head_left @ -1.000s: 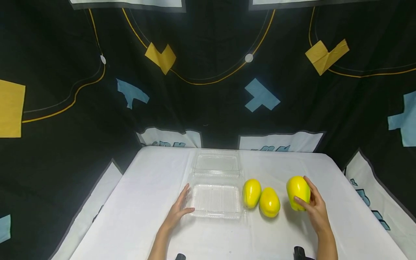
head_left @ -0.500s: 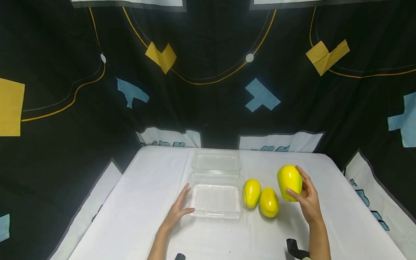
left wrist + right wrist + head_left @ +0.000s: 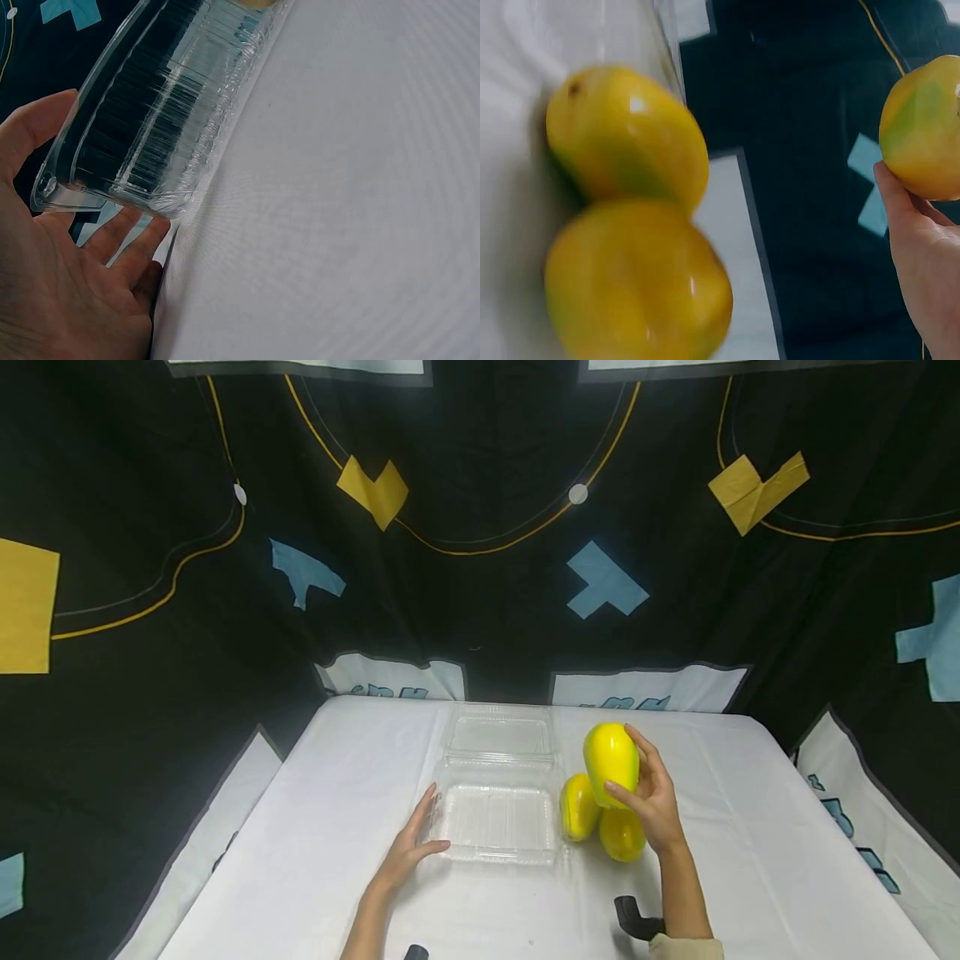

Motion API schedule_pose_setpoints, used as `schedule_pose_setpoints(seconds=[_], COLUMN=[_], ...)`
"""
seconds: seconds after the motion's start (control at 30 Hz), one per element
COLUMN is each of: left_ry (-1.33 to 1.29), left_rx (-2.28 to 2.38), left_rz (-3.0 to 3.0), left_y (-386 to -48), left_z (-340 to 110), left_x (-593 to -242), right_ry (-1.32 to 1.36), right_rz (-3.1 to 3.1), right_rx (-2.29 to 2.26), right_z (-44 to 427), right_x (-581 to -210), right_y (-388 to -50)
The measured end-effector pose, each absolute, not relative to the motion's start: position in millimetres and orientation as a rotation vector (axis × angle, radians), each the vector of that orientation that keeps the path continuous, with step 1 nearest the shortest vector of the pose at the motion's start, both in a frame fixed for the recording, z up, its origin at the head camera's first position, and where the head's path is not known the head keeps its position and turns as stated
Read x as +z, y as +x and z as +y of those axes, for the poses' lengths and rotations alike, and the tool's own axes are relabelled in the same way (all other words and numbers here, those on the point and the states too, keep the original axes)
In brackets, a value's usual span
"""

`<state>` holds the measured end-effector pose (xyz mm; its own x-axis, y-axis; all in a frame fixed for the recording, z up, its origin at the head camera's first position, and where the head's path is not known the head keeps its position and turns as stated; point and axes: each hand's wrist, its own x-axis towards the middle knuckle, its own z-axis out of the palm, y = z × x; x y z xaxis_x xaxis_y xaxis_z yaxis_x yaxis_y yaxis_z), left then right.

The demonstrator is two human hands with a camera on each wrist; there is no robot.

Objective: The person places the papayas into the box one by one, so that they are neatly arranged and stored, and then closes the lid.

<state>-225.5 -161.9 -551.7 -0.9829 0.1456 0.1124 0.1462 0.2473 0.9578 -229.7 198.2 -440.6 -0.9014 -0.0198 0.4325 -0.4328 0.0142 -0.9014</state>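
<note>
My right hand [image 3: 654, 797] holds a yellow mango [image 3: 609, 764] with a greenish tinge, thumb on its near side and fingers on its right. The mango is raised above the table. Below and behind it in the head view, two more mangoes, a left one [image 3: 577, 810] and a right one [image 3: 622, 839], lie side by side and are partly covered. A clear plastic clamshell box [image 3: 495, 820] lies unfolded to their left, its lid [image 3: 498, 735] toward the back. Against the box's left side rests my left hand [image 3: 405, 852], fingers extended and thumb at the front corner [image 3: 52, 187].
A white cloth covers the table [image 3: 300, 860]. Dark curtains [image 3: 480, 618] with yellow and blue patches hang behind and at the sides. A black mount [image 3: 637, 920] sits at my right wrist, beside a beige cuff [image 3: 684, 947].
My right hand has lifted the mango and carried it leftward, over the two lying mangoes. The left hand and the box have stayed where they were.
</note>
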Motion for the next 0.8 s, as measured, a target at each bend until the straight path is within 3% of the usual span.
schedule_pose_setpoints(seconds=[0.8], left_ry=[-0.321], left_rx=[-1.852], left_rz=[-2.491], left_y=[-224], left_z=[-162], left_x=[-550], right_ry=[0.661], right_rz=[-1.877], right_rx=[2.113], right_z=[89], right_x=[-460], right_y=[-240])
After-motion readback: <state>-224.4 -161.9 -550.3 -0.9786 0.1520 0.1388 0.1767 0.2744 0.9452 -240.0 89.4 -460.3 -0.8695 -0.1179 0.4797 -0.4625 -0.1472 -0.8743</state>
